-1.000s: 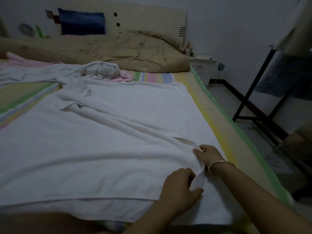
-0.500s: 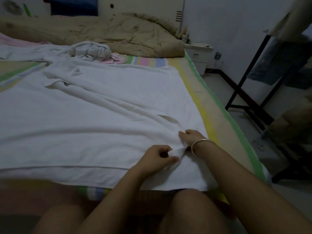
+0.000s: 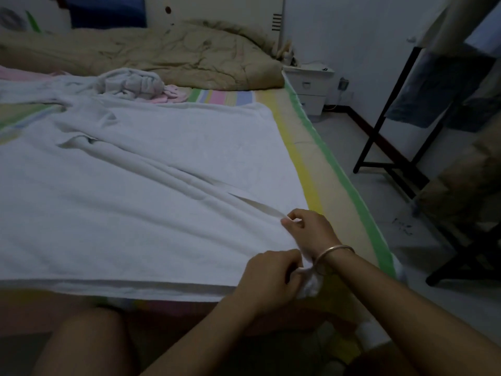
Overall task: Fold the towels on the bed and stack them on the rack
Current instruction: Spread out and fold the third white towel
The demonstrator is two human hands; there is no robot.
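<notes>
Newly bunched towel [image 3: 135, 185] corner sits gripped in left hand [image 3: 271, 279]; right hand [image 3: 311, 229] pinches fold.

1. I'm watching the left hand [image 3: 271, 278]. A second ago it rested on top of the large white cloth towel [image 3: 149, 199], and now its fingers are curled tight around the towel's near right corner.
2. That bunched corner [image 3: 310, 283] lay flat over the bed's near edge half a second ago. Now it's gathered into a lump and lifted.
3. The striped bed sheet [image 3: 311, 191] now shows bare where the corner lay.
4. My view has dipped since a second ago, and a bare knee [image 3: 89, 340] shows at lower left.
</notes>
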